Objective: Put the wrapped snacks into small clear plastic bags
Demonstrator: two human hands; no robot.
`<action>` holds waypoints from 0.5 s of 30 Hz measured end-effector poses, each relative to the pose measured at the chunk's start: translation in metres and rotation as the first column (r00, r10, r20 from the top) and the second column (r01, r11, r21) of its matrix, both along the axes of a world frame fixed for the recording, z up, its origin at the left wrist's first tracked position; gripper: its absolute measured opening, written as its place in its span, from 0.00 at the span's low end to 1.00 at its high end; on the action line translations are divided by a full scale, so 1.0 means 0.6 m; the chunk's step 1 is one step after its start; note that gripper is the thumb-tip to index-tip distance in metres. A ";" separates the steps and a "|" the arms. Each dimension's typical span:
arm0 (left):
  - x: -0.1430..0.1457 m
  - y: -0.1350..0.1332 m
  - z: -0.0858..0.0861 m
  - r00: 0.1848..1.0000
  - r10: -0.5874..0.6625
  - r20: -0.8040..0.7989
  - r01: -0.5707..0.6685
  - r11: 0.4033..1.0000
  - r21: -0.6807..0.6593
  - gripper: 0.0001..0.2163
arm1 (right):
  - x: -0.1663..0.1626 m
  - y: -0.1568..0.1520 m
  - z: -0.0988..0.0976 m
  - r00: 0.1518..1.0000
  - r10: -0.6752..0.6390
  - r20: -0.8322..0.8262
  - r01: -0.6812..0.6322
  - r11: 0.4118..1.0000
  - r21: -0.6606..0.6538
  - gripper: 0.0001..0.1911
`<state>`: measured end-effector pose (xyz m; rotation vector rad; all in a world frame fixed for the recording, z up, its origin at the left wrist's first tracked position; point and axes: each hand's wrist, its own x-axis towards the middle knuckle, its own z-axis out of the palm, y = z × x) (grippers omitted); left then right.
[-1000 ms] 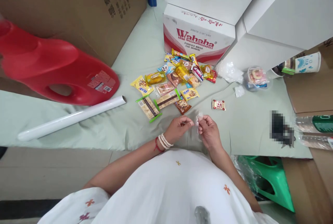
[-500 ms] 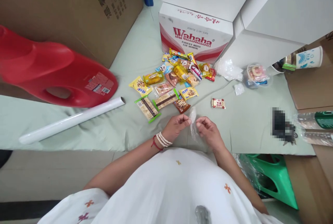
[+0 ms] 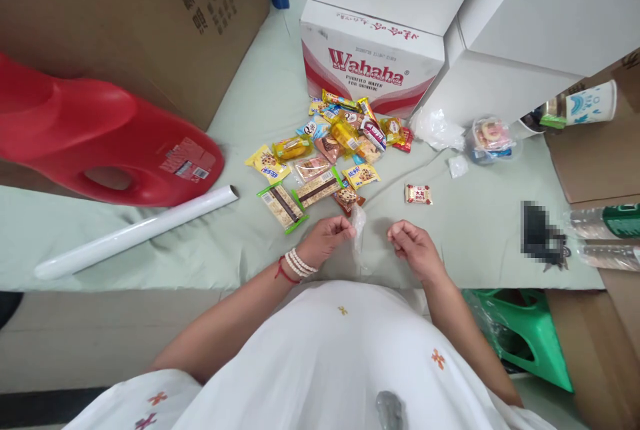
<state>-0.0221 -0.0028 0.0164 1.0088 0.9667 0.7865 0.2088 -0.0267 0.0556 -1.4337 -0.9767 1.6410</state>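
My left hand [image 3: 327, 241], with beaded bracelets at its wrist, pinches a crumpled clear plastic bag [image 3: 358, 233]. The thin bag hangs down over the front of the table. To the right and apart from it, my right hand [image 3: 414, 247] is closed in a pinch; whatever sits between its fingertips, if anything, is too small to tell. Just beyond my hands lies a heap of wrapped snacks [image 3: 333, 140], with oat-like bars [image 3: 320, 187] in green-ended wrappers at its near side. A small red-and-cream packet [image 3: 419, 195] lies alone above my right hand.
A Wahaha water carton [image 3: 370, 60] stands behind the snacks. On the left are a red jug [image 3: 165, 150] and a white tube [image 3: 140, 230]. Crumpled white plastic [image 3: 436, 129], a clear tub [image 3: 491, 140] and plastic bottles [image 3: 600, 222] are on the right. A green stool [image 3: 535, 343] stands below the table edge.
My hands have moved apart. The left has shifted left with the plastic bag, while the right has come away from it to the right, still pinched.
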 end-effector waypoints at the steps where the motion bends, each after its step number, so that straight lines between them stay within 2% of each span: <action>1: 0.005 -0.002 0.001 1.000 -0.028 0.000 0.028 1.000 0.012 0.22 | -0.011 -0.002 0.000 0.999 0.041 0.004 -0.041 0.999 -0.002 0.23; 4: 0.017 -0.007 0.004 0.995 -0.096 -0.005 0.096 0.994 0.047 0.22 | -0.041 -0.005 0.001 0.993 0.113 -0.044 -0.113 0.994 0.011 0.23; 7: 0.015 -0.007 0.003 0.986 -0.169 0.000 0.169 0.984 0.056 0.23 | -0.043 -0.003 0.005 0.985 0.161 -0.065 -0.161 0.987 0.013 0.24; 11: -0.007 0.003 0.010 0.944 -0.330 0.009 0.330 0.943 0.038 0.23 | -0.001 -0.004 0.020 0.948 0.309 -0.079 -0.314 0.948 -0.058 0.23; 15: -0.034 0.017 0.033 0.933 -0.360 0.018 0.359 0.933 0.036 0.22 | 0.049 -0.007 0.037 0.938 0.343 -0.056 -0.346 0.937 -0.054 0.21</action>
